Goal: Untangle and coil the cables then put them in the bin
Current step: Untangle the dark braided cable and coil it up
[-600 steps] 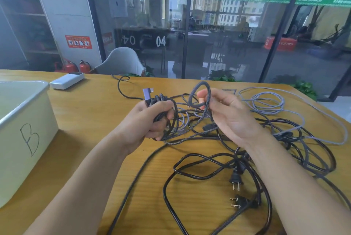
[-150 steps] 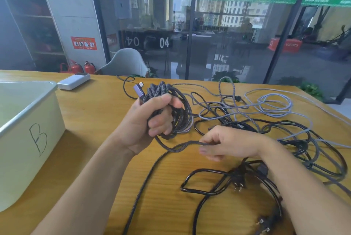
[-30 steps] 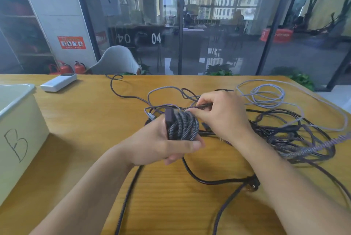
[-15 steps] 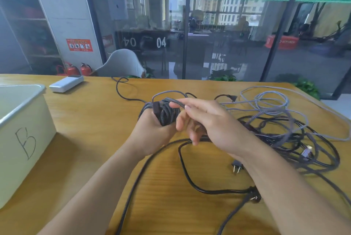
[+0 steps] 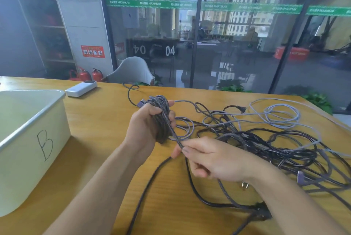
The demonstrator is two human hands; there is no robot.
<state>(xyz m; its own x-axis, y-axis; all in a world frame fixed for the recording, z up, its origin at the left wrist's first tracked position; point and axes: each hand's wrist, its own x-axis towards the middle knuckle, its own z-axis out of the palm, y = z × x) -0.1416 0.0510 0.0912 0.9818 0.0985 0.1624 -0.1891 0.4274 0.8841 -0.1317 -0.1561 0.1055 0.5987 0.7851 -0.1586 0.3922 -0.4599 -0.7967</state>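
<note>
My left hand (image 5: pixel 145 124) is closed around a coil of dark braided cable (image 5: pixel 161 115), held upright above the table, with a purple plug sticking out at its top left. A free strand of that braided cable runs down to my right hand (image 5: pixel 214 160), which pinches it between thumb and fingers, lower and to the right of the coil. A tangle of black and grey cables (image 5: pixel 266 139) lies on the table to the right. The pale bin (image 5: pixel 32 139), marked "B", stands at the left.
A white power bank (image 5: pixel 81 88) lies at the table's far left edge. A thin black cable (image 5: pixel 131 92) loops near the far edge. A grey-white coil (image 5: pixel 281 115) lies at the far right. Black power plugs (image 5: pixel 262 214) rest by my right forearm. A glass wall is beyond.
My right hand has dropped from the coil and slid down the braided cable's free strand toward me. My left hand has turned the coil more upright.
</note>
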